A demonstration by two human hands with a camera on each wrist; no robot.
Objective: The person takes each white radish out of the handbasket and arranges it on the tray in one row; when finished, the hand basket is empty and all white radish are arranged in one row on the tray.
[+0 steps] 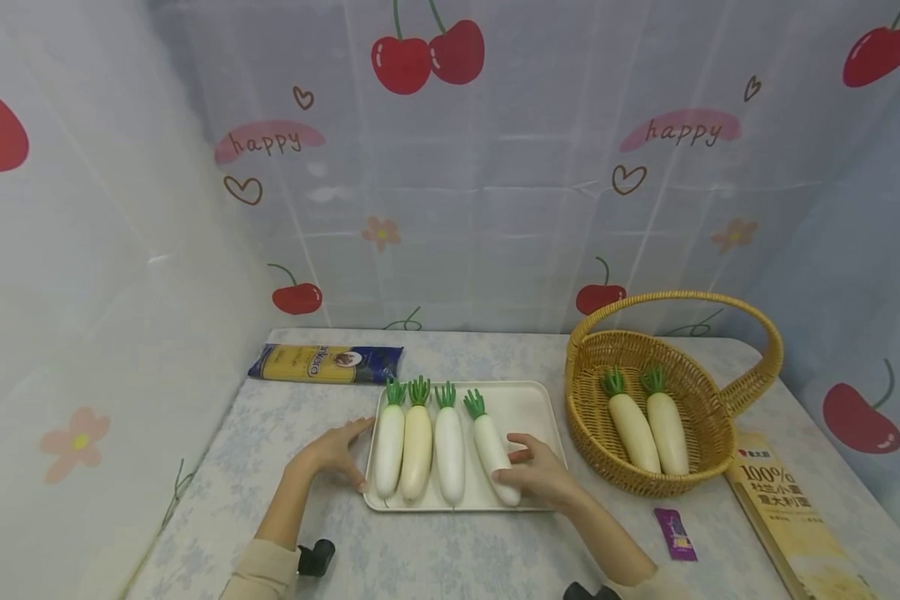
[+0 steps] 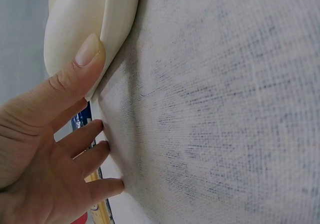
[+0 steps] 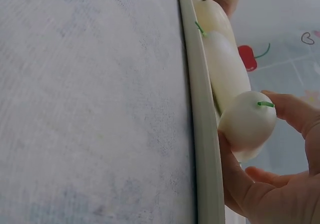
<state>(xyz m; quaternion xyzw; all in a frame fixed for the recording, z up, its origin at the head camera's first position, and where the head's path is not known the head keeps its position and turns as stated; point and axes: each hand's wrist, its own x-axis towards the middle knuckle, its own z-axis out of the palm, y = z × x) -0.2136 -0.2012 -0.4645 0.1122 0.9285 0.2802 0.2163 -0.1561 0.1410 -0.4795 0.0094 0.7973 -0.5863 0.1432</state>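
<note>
A cream tray (image 1: 525,400) holds several white radishes with green tops, lying side by side; one of them (image 1: 417,454) is yellower. My right hand (image 1: 540,477) pinches the lower part of the rightmost radish (image 1: 492,450) between thumb and fingers. In the right wrist view, the tip of that radish (image 3: 252,119) shows a short green tail. Over at the tray's left side is my left hand (image 1: 333,454), its fingers spread and holding nothing. Its thumb (image 2: 87,54) touches the tray rim in the left wrist view, and the other fingertips are by the tablecloth.
Right of the tray stands a wicker basket (image 1: 585,425) with a tall handle and two radishes (image 1: 667,429) inside. Before it lie a purple packet (image 1: 675,533) and a yellow box (image 1: 787,517). Behind the tray, at left, is a blue-and-yellow pasta bag (image 1: 326,364).
</note>
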